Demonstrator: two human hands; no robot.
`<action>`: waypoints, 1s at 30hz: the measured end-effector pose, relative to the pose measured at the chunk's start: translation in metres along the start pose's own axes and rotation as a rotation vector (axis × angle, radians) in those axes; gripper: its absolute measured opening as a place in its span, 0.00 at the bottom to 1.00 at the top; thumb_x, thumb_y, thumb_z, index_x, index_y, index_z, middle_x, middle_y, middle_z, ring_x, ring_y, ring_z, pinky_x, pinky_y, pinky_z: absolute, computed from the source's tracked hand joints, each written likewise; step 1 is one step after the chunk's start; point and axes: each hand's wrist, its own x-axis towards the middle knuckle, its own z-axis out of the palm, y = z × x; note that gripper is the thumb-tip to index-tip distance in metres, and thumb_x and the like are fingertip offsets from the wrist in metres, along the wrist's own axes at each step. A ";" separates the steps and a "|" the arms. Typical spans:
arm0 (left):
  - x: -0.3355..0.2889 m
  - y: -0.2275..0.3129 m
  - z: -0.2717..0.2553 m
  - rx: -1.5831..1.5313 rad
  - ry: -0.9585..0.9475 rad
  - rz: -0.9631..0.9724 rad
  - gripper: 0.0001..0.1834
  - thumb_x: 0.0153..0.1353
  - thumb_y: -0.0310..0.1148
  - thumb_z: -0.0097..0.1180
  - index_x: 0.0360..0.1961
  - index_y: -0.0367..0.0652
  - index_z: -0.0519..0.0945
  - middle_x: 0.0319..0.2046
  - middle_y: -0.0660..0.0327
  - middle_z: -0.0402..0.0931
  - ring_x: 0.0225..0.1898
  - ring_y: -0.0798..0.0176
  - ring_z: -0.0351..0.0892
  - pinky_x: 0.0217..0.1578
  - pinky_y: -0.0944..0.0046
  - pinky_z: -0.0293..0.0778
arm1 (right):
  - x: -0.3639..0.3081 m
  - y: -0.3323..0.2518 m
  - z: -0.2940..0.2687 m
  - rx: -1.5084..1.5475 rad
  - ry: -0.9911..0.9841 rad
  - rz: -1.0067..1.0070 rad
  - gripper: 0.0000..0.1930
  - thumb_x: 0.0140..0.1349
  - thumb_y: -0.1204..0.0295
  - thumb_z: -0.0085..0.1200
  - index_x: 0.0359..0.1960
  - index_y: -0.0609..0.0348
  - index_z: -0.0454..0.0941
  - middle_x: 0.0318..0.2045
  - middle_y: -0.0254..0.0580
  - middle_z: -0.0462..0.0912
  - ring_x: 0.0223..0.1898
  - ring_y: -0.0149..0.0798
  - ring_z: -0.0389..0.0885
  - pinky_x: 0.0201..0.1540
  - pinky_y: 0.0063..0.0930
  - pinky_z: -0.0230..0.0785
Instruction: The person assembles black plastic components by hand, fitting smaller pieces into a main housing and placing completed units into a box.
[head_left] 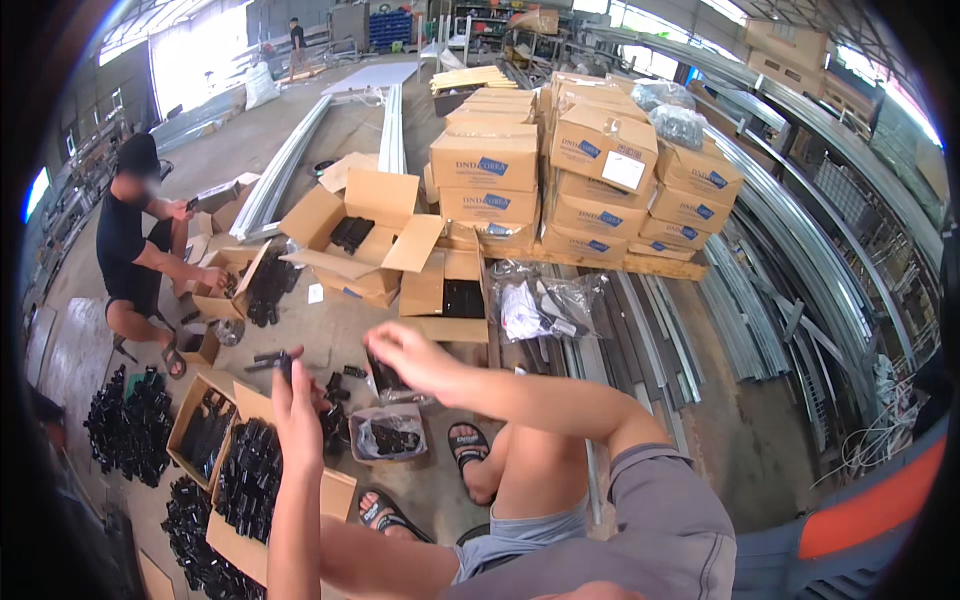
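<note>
My left hand is raised over the cartons at lower left. A small black part shows at its fingertips; the hand hides most of its grip. My right hand reaches in from the right with bent, slightly parted fingers, and nothing shows in it. Beneath it lies a dark, plastic-wrapped bundle, partly covered by the hand. Close by stands a small box lined with clear plastic, holding black parts. Many black parts fill the open carton beside my left forearm.
Heaps of black parts lie on the floor at left. A crouching person handles parts beside another carton. Open cartons stand ahead, with stacked closed boxes behind. Long metal profiles lie to the right.
</note>
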 end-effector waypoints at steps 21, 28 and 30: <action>0.066 -0.082 0.021 0.246 -0.166 -0.109 0.14 0.55 0.29 0.69 0.40 0.31 0.84 0.33 0.61 0.86 0.32 0.78 0.75 0.36 0.67 0.74 | 0.066 0.026 0.009 0.406 0.118 0.142 0.36 0.58 0.67 0.69 0.60 0.65 0.59 0.43 0.46 0.80 0.42 0.36 0.82 0.45 0.27 0.78; 0.077 -0.086 0.022 0.040 -0.244 -0.178 0.13 0.60 0.29 0.66 0.42 0.31 0.83 0.32 0.63 0.83 0.33 0.76 0.73 0.35 0.70 0.72 | 0.071 0.025 -0.016 0.375 0.082 0.226 0.31 0.58 0.62 0.68 0.53 0.64 0.62 0.41 0.48 0.80 0.42 0.41 0.85 0.45 0.31 0.81; 0.077 -0.093 0.022 0.018 -0.265 -0.192 0.13 0.61 0.30 0.66 0.41 0.31 0.83 0.33 0.63 0.83 0.33 0.76 0.73 0.36 0.70 0.72 | 0.071 0.019 -0.021 0.283 0.031 0.242 0.31 0.58 0.61 0.68 0.51 0.67 0.62 0.41 0.50 0.80 0.40 0.41 0.86 0.43 0.30 0.82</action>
